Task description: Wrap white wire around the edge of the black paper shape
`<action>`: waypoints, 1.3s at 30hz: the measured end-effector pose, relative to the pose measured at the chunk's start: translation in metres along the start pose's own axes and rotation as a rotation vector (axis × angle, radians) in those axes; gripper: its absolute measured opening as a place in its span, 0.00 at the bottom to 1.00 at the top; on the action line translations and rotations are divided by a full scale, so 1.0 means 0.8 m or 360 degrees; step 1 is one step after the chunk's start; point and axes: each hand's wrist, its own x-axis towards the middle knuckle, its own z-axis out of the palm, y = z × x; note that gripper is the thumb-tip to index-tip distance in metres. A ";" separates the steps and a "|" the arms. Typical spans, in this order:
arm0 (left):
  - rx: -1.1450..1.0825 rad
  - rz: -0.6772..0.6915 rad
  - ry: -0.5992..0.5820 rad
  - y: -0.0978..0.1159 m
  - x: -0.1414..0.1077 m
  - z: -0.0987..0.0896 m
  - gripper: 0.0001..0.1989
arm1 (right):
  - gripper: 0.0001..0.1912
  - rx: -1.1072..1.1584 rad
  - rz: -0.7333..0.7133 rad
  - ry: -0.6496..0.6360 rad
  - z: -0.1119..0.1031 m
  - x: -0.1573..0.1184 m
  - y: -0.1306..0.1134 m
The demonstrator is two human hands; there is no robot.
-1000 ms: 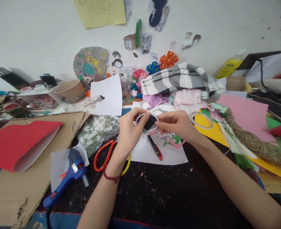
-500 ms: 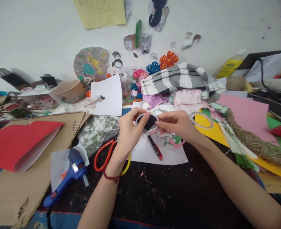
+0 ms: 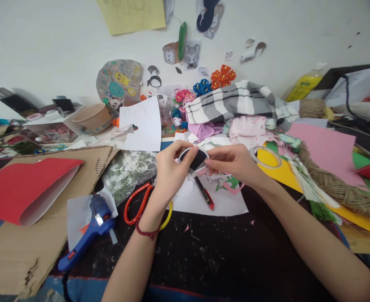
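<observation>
Both hands meet over the middle of the black table, around a small dark piece with a white rim [image 3: 198, 160]. My left hand [image 3: 176, 165] pinches its left side between thumb and fingers. At its right edge, my right hand [image 3: 227, 161] pinches the rim with its fingertips. A black and red pen [image 3: 205, 193] lies below the piece on a white sheet [image 3: 225, 204]. Under my left forearm are scissors with red and yellow handles [image 3: 137, 204], their blades hidden. Pink and green paper scraps [image 3: 231, 183] lie beyond and below my right hand.
A blue glue gun [image 3: 92, 235] and red card [image 3: 27, 184] lie at left on cardboard [image 3: 24, 256]. A roll of tape [image 3: 266, 157], yellow paper, twine [image 3: 335, 180] and pink paper [image 3: 326, 144] are at right. Checked cloth [image 3: 235, 100] lies behind, near the wall.
The view has shifted very slightly. Both hands stay on the dark piece, nearly unmoved.
</observation>
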 end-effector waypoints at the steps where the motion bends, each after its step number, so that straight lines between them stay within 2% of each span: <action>1: -0.0007 -0.0005 0.0006 0.000 0.000 0.000 0.05 | 0.08 0.0003 0.0010 -0.0017 0.000 0.000 0.000; 6: -0.0018 -0.0003 0.0016 0.001 0.000 0.000 0.04 | 0.08 0.0020 0.0046 -0.0084 -0.002 0.000 0.003; 13: -0.0005 -0.0005 0.0012 0.000 -0.001 0.000 0.05 | 0.10 0.0010 0.0027 -0.0070 -0.002 -0.001 0.005; 25: 0.0028 -0.0015 -0.0044 0.003 -0.002 0.001 0.05 | 0.11 -0.0064 -0.0084 0.0040 0.001 -0.001 0.007; 31: -0.0010 -0.0050 -0.0075 0.003 -0.001 -0.002 0.11 | 0.10 -0.0068 -0.0139 0.0094 0.002 -0.002 0.010; 36: -0.0183 0.0021 -0.0095 0.004 0.000 -0.004 0.06 | 0.10 -0.0044 -0.0161 0.0097 0.003 -0.001 0.008; 39: -0.0179 0.0127 -0.0078 0.007 -0.001 -0.005 0.06 | 0.09 -0.0032 -0.0165 0.0107 0.002 -0.001 0.008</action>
